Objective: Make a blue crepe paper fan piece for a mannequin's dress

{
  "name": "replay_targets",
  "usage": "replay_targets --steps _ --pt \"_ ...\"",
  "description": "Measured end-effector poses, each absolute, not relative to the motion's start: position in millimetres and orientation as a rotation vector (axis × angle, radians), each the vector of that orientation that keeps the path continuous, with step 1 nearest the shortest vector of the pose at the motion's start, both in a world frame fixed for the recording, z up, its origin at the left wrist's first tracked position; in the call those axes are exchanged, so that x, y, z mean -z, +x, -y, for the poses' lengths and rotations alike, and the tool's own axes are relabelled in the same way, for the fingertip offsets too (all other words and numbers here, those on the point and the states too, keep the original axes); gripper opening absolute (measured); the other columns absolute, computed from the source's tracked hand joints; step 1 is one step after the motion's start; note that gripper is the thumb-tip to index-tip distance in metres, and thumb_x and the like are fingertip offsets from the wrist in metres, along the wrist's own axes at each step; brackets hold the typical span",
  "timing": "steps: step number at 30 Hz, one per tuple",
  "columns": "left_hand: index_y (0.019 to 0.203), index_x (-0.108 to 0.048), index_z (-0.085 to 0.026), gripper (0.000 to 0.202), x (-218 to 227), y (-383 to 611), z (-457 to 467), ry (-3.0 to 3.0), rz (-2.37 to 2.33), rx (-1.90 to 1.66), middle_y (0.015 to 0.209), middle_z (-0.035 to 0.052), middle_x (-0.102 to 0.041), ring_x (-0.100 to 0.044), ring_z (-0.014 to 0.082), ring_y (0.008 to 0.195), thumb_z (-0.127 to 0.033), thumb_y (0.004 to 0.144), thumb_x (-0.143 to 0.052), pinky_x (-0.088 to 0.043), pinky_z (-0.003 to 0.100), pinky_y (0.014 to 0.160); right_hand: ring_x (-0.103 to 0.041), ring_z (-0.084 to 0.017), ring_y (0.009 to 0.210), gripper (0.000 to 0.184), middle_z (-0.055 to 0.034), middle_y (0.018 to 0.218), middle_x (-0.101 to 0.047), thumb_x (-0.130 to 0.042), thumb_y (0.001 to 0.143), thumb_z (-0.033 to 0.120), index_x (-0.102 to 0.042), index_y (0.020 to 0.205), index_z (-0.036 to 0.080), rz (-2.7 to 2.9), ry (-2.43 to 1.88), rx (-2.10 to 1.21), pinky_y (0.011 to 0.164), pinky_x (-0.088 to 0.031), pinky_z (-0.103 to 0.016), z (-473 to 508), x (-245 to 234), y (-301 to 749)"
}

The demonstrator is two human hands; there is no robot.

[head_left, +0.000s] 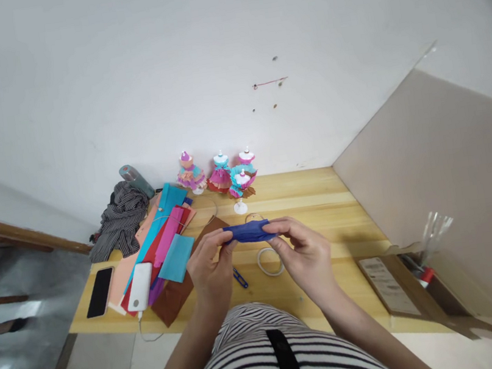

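Note:
A folded strip of dark blue crepe paper [249, 231] is stretched between my two hands above the table. My left hand [212, 266] pinches its left end between thumb and fingers. At the other end my right hand [305, 253] grips it the same way. Below the strip, on the tabletop, lie a white tape roll or ring [270, 262] and small blue thread snips [240, 278]. Behind the strip stand several small dress-form figures in ruffled paper skirts, among them a pink and peach one [189, 171] and a white-topped one [241, 183] on a stand.
Coloured paper sheets, including a light blue piece [177, 258] and a brown one [171, 300], cover the table's left side. A white power bank [140, 286] with a cable, a phone [100, 292], striped cloth [126, 218] and a bottle [136, 180] lie there. A wooden box [409, 289] stands right.

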State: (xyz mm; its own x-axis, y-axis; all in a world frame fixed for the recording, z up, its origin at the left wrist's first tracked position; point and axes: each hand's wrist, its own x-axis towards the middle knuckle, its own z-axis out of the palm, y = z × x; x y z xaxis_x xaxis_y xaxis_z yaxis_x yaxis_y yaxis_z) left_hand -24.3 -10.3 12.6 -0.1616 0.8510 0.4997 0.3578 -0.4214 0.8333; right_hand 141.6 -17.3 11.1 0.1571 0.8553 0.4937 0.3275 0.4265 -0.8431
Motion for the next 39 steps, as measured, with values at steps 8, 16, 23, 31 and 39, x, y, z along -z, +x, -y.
replay_targets --steps 8,16,23,31,39 --pt "0.087 -0.073 -0.021 0.012 -10 -25 12 1.51 -1.24 -1.616 0.097 0.0053 -0.076 -0.072 0.0197 0.091 -0.014 0.077 -0.072 -0.059 0.033 0.084 -0.068 -0.017 0.072 0.009 -0.0023 0.079 -0.073 -0.068 0.079 0.017 -0.071 0.086 0.022 1.243 -1.125 -0.707 0.069 -0.054 -0.029 14 -3 141" --pt "0.081 -0.074 -0.02 0.012 -20 -27 14 1.352 -1.16 -1.616 0.089 0.0047 -0.077 -0.072 0.0176 0.085 -0.012 0.071 -0.075 -0.059 0.028 0.077 -0.066 -0.018 0.077 0.015 -0.0034 0.079 -0.071 -0.072 0.073 0.009 -0.072 0.075 0.024 1.25 -0.912 -0.81 0.07 -0.054 -0.031 10 -18 144" --pt "0.079 -0.075 -0.02 0.01 -19 -28 12 1.318 -1.188 -1.584 0.084 0.0049 -0.076 -0.071 0.0179 0.08 -0.017 0.069 -0.078 -0.059 0.029 0.074 -0.062 -0.016 0.069 0.017 -0.0019 0.076 -0.069 -0.072 0.075 0.013 -0.074 0.086 0.025 1.267 -0.909 -0.787 0.063 -0.051 -0.029 10 -13 146" --pt "0.106 -0.074 -0.028 0.034 -13 -37 8 1.475 -1.221 -1.515 0.095 0.0047 -0.077 -0.071 0.018 0.08 -0.018 0.073 -0.076 -0.06 0.032 0.076 -0.063 -0.017 0.075 0.038 -0.0028 0.085 -0.07 -0.069 0.08 0.018 -0.07 0.116 0.029 1.41 -0.98 -0.773 0.073 -0.053 -0.033 10 -14 152" --pt "0.109 -0.073 -0.025 0.045 -27 -38 4 1.279 -1.182 -1.379 0.085 0.0025 -0.075 -0.069 0.0142 0.074 -0.011 0.066 -0.076 -0.06 0.026 0.072 -0.062 -0.015 0.074 0.035 -0.0024 0.083 -0.067 -0.072 0.075 0.02 -0.072 0.11 0.026 1.341 -1.03 -0.97 0.072 -0.054 -0.03 8 -14 151"
